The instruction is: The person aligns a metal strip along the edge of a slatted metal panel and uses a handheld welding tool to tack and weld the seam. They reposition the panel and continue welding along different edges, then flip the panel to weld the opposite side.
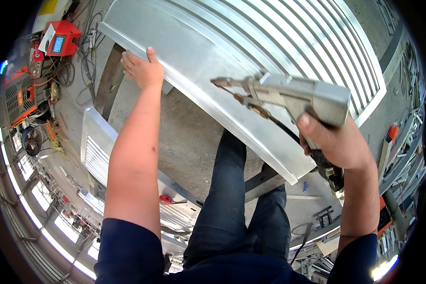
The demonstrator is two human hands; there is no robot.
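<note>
A silver metal welding gun [288, 94] with a narrow nozzle and a thin feed tube beneath it is gripped in my right hand [326, 139]. It hangs over the right part of a large bare-metal panel [189, 57], its nozzle pointing left. Whether the tip touches the metal I cannot tell. Long parallel louvre slats run along the panel's far side, and a folded lip edges its near side. At that near edge, toward its left end, my left hand [144, 68] rests with fingers stretched out and thumb raised. The gun's handle is partly hidden by my right fingers.
A red wire-feed box [64, 38] with a small screen stands at the far left, cables trailing beside it. Below it is an orange-and-grey machine [21, 99]. A second slatted panel [99, 154] lies left of my forearm. Metal profiles [404, 156] are stacked at right.
</note>
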